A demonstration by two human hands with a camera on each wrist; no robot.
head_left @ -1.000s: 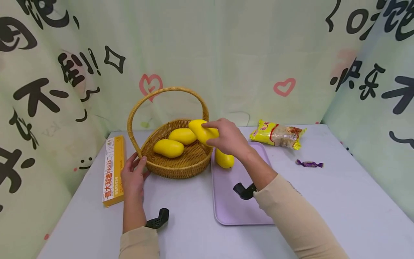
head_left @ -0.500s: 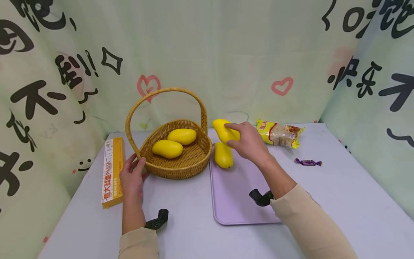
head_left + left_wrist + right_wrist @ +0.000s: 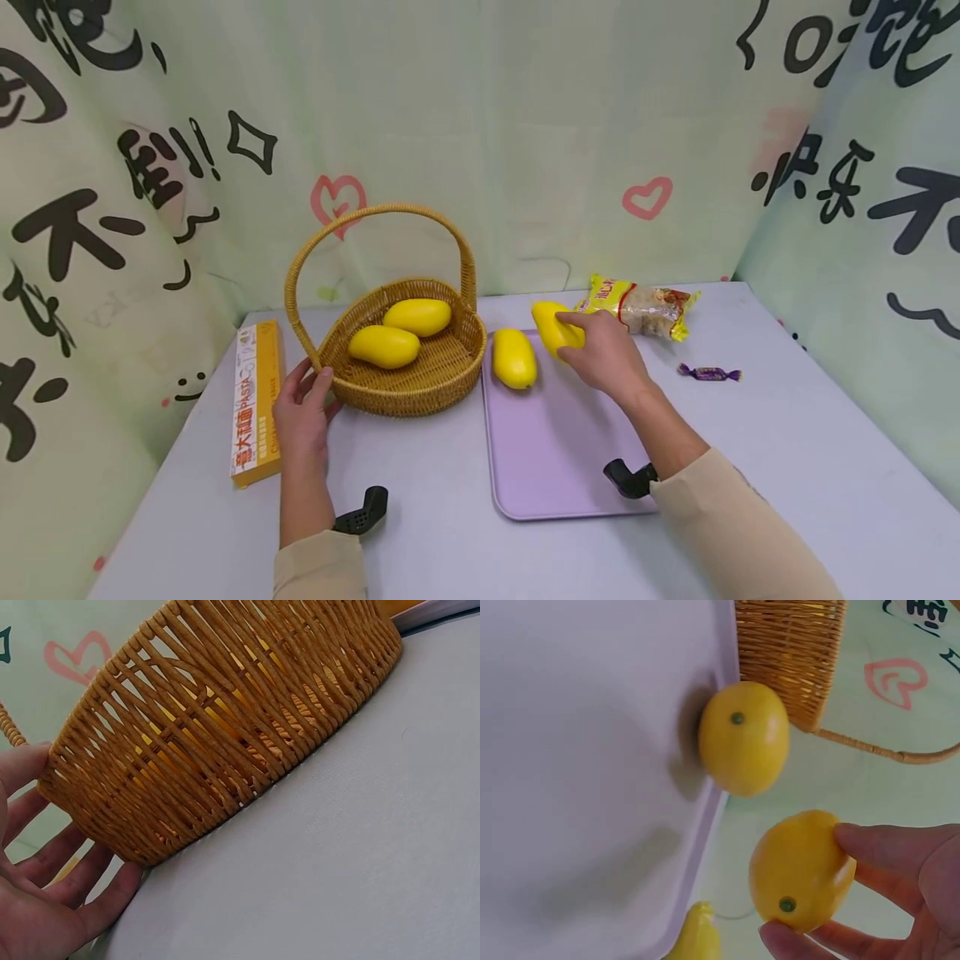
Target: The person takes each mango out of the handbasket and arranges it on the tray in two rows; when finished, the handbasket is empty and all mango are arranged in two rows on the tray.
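My right hand holds a yellow mango between thumb and fingers, over the back part of the purple tray. In the right wrist view the held mango shows a green stem dot. Another mango lies at the tray's back left corner. Two more, a front mango and a rear mango, lie inside the wicker basket. My left hand grips the basket's left side, by the foot of the handle. The left wrist view shows its thumb at the rim and its fingers against the woven wall.
A pasta box lies left of my left hand. Behind the tray at the right is a yellow snack bag, with a purple wrapped candy in front of it. A printed curtain stands behind the table.
My right hand has carried its mango from the basket's right rim rightward and then down over the tray. The left hand keeps its hold on the basket. The view has shifted slightly.
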